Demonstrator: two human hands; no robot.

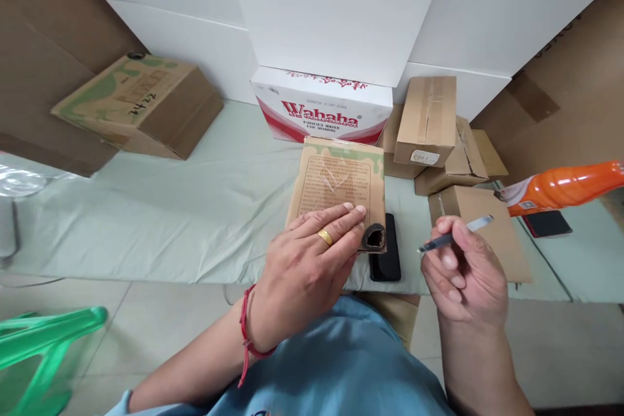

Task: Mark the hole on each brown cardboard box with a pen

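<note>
1. Your left hand [305, 266] lies flat on the near end of the box [336, 182], fingers stretched out and grasping nothing.
2. Your right hand [463, 273] holds a pen [455, 236] pinched between thumb and fingers, just right of the box and not touching it.
3. The box stands on the green cloth [170, 214], in front of the Wahaha carton [322, 107].
4. A phone [386, 260] lies just beside the box, on its right.
</note>
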